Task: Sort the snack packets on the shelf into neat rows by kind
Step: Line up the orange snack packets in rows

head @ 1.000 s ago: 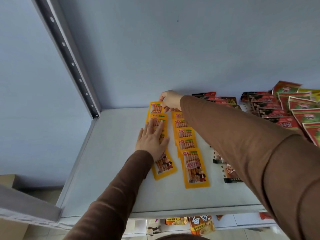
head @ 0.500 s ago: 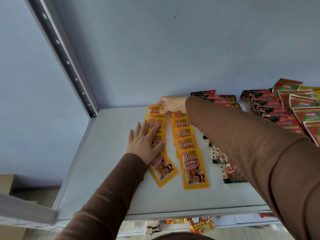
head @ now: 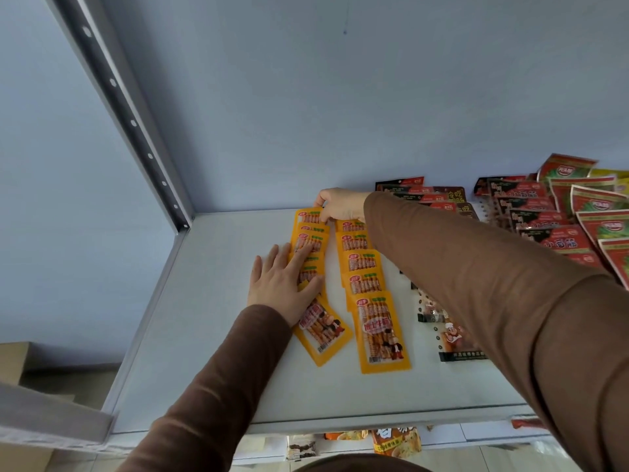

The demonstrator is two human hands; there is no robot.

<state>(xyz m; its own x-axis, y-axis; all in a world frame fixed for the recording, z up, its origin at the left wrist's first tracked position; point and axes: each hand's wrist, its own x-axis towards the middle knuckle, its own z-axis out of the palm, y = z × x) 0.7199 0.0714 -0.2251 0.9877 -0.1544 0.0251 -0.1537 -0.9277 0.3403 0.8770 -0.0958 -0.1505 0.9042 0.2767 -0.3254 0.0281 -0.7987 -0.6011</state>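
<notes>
The left hand (head: 284,287) lies flat, grip released, on the yellow packets (head: 310,247); the outstretched right hand (head: 340,206) pinches the rearmost packet (head: 308,217).

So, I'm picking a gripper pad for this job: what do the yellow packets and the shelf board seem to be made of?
The yellow packets look like thin glossy plastic film: flat, printed, with clear windows that show the snack sticks. The shelf board looks like painted sheet metal with a smooth matte pale grey face and a folded front edge; it could be laminate.
</notes>
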